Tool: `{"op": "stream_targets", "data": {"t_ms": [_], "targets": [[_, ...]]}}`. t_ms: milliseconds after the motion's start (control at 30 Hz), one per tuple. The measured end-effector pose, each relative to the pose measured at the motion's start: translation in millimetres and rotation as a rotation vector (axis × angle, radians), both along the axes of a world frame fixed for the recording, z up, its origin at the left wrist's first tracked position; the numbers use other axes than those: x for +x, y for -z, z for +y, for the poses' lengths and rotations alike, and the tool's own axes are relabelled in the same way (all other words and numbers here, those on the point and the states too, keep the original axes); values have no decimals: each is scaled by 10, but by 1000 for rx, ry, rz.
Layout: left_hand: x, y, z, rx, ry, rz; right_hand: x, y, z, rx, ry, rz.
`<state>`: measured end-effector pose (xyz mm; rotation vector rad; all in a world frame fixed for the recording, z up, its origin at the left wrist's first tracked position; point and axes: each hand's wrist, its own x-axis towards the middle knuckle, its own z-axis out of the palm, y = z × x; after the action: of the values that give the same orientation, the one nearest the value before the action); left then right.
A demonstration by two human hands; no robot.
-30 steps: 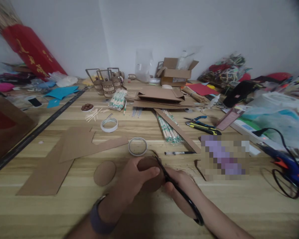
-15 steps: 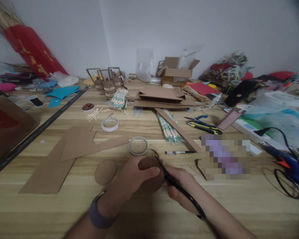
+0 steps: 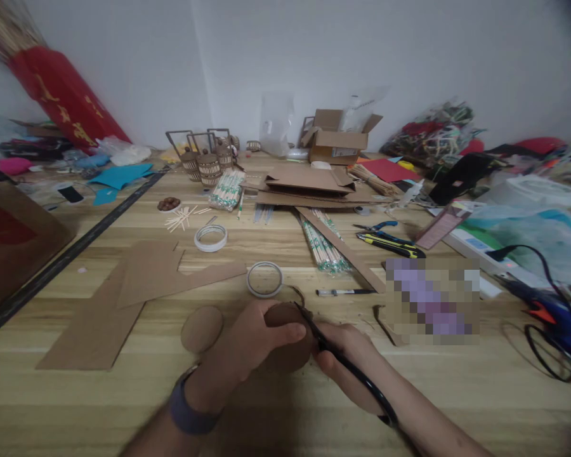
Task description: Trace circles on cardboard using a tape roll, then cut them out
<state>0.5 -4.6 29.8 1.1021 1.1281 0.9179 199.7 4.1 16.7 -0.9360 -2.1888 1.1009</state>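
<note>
My left hand (image 3: 261, 336) grips a round piece of brown cardboard (image 3: 288, 352), its thumb lying across the top face. My right hand (image 3: 345, 352) is wrapped round black-handled scissors (image 3: 356, 368), whose blades point away from me along the cardboard's right edge. At the far edge of the disc a thin curled offcut (image 3: 295, 295) lies by the blade tips. Another cardboard circle (image 3: 202, 329) rests flat on the table left of my left hand. Beyond my hands lies a roll of tape (image 3: 264, 279).
Cut cardboard sheets (image 3: 95, 324) lie to the left. Behind are a second tape roll (image 3: 210, 238), bundled sticks (image 3: 323, 244), stacked cardboard (image 3: 309, 197) and small lidded buckets (image 3: 209, 171). To the right are a pen (image 3: 345, 292), a utility knife (image 3: 390, 245), pliers (image 3: 375, 226) and a corded blue tool (image 3: 552, 327).
The scissor blades look closer together now against the disc's edge. My right hand has shifted very slightly, and my left hand keeps its hold on the cardboard.
</note>
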Motion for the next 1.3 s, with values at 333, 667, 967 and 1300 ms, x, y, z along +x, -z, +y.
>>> {"op": "stream_targets", "data": {"t_ms": [333,667,967,1300], "targets": [[104,31,26,-193,-185,-333,14,108,38,61,160,-10],[248,111,-28,-217,-270,-437,-103,140,-16,148,197,-12],[236,157,-44,-201,-325,-268,-86,119,-12,89,192,-23],[227,219,-41,-196,-325,-206,-77,48,-5,-28,151,74]]}}
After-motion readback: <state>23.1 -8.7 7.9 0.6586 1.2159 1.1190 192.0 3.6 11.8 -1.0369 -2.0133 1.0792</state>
